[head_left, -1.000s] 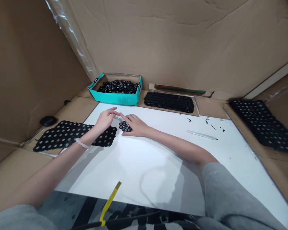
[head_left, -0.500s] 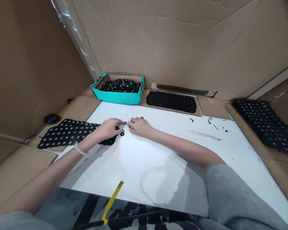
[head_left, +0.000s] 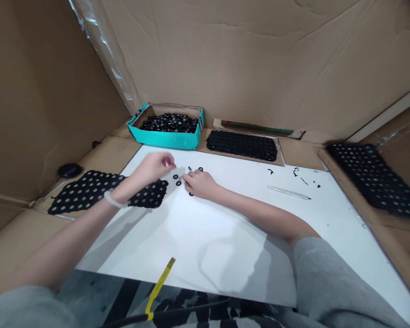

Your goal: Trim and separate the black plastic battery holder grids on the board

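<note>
"Left hand [head_left: 153, 166]?"
"Raised, blurred, over the perforated black sheet [head_left: 147, 195]; grip cannot be told."
"Right hand [head_left: 200, 184]?"
"Half-curled on the white board [head_left: 205, 237], apparently empty, beside loose black rings [head_left: 178, 183], centre."
"Left to do?"
"Teal box [head_left: 166, 140], upper centre, holds a heap of rings [head_left: 169, 123]."

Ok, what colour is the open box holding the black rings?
The box is teal outside, with brown cardboard inside; it shows best in the head view.
</note>
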`<control>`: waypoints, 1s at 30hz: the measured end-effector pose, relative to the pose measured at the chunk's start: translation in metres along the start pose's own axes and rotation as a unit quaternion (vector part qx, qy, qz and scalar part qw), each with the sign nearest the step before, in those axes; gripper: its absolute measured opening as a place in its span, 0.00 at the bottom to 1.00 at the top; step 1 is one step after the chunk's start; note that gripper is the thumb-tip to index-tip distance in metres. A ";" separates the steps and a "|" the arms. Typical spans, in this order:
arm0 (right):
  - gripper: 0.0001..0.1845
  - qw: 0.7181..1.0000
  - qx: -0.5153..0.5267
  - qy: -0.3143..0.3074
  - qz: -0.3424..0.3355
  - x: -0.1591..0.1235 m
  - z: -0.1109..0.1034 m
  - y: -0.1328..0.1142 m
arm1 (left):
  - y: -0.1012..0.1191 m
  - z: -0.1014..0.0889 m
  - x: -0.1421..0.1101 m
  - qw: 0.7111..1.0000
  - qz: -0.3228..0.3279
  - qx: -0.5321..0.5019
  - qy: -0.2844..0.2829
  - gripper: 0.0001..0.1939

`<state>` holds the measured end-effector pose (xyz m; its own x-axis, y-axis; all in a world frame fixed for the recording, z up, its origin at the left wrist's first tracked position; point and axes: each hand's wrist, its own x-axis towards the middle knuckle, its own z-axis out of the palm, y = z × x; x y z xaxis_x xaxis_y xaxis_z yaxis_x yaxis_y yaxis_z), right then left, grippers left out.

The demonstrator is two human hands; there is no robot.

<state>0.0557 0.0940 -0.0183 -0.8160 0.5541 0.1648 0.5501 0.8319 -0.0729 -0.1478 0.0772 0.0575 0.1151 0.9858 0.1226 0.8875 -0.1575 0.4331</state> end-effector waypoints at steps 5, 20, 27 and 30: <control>0.20 0.999 0.028 -0.018 0.027 0.002 0.000 -0.001 | -0.006 -0.047 0.074 0.974 0.009 0.046 0.222 0.16; 0.25 0.940 0.215 0.242 0.108 0.130 -0.093 0.074 | -0.034 0.019 -0.025 0.995 0.010 0.077 -0.064 0.24; 0.35 0.950 0.230 0.177 0.111 0.206 -0.114 0.098 | -0.071 0.023 0.041 0.988 -0.057 0.137 0.049 0.24; 0.32 0.956 0.210 0.185 0.084 0.173 -0.107 0.098 | -0.087 0.027 0.052 0.991 -0.066 0.104 0.048 0.17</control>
<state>-0.0126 0.2682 0.1080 -0.5603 0.6967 0.4480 0.4851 0.7144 -0.5043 -0.2068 0.1436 0.0019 -0.0422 0.9851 0.1669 0.9660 -0.0024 0.2586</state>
